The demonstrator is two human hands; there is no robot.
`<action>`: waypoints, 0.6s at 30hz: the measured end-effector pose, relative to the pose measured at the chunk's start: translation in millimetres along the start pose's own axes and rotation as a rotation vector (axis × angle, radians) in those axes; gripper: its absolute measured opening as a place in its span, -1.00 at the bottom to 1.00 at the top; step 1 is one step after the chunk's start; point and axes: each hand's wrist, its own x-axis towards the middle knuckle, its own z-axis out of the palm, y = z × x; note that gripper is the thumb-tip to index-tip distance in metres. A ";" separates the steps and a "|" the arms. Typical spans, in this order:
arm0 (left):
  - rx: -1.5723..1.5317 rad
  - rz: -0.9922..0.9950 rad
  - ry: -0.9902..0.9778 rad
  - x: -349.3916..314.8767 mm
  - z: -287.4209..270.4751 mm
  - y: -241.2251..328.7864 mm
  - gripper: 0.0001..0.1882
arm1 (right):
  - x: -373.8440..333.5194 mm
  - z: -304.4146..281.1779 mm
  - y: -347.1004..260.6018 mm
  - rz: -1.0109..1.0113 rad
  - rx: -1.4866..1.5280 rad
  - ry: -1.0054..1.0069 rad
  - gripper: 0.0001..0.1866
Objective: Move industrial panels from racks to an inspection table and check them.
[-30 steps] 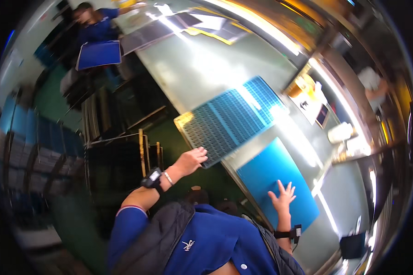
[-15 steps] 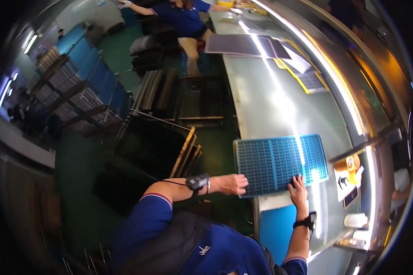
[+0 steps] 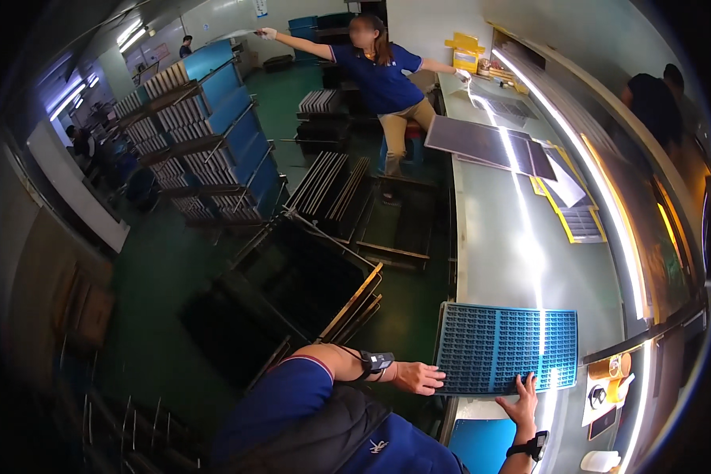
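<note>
A blue rectangular panel with a raised grid pattern [image 3: 465, 347] lies flat on the worktop in front of me. My left hand [image 3: 419, 378] is at the panel's near left corner, fingers stretched toward it and seemingly touching its edge. At the near edge, right of the middle, my right hand [image 3: 521, 404] rests its spread fingertips on the panel. Neither hand is closed around it. Below the panel, a plain blue sheet [image 3: 479, 446] shows partly beside my right forearm.
Dark sheets and yellow-edged frames [image 3: 584, 224] lie farther up the worktop [image 3: 494, 261]. A tape roll [image 3: 620, 364] and white cup [image 3: 600, 461] sit at right. Left are dark racks [image 3: 355, 296] and stacked blue panels [image 3: 227, 99]. A co-worker [image 3: 387, 79] stands beyond, arms outstretched.
The view has shifted, so the panel and my hands appear lower in it. Both hands remain at the panel's near side. More of the co-worker now shows, holding a thin sheet out leftward.
</note>
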 end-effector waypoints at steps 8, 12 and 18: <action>-0.229 -0.463 -0.054 17.6 -22.1 -10.0 -0.82 | 4.1 -11.1 -15.5 -0.043 -0.045 -0.138 0.09; -0.220 -0.609 0.357 45.2 -37.7 -36.0 -0.89 | 9.9 -11.9 -18.0 -0.052 -0.070 -0.142 -0.18; -0.049 -0.092 0.545 118.4 -87.7 -5.2 -0.87 | 11.5 -12.8 -14.2 0.086 0.106 -0.195 -0.70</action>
